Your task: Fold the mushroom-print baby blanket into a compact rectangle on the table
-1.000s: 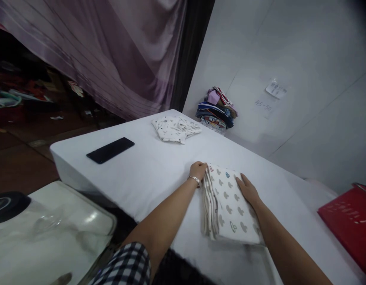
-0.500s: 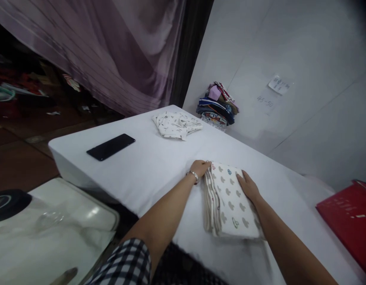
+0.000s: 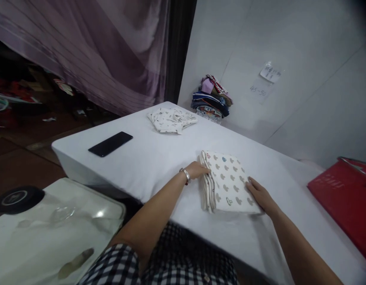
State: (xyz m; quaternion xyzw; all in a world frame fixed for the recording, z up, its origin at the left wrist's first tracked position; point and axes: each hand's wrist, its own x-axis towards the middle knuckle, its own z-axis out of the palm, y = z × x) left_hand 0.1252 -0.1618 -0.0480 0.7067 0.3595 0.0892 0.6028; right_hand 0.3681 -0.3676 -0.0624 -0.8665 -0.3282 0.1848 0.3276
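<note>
A folded cloth (image 3: 230, 180), cream with grey mouse-head shapes and a few coloured outlines, lies on the white-covered table (image 3: 159, 158). Its stacked layers show along the left side. My left hand (image 3: 197, 170), with a silver bracelet at the wrist, grips those layers at the left edge, fingertips tucked in between them. At the right edge my right hand (image 3: 260, 196) rests with fingers stretched out against the cloth; the thumb side is partly hidden.
Further back lies another folded white printed cloth (image 3: 171, 120). A black phone (image 3: 111, 144) is at the left. Clothes are piled (image 3: 211, 99) by the wall, and a red bag (image 3: 340, 194) stands at the right. A pale surface with a black round object (image 3: 18, 200) sits lower left.
My right hand has slid from the cloth's upper right down along its right edge. The left hand has moved from the far left corner down the left side.
</note>
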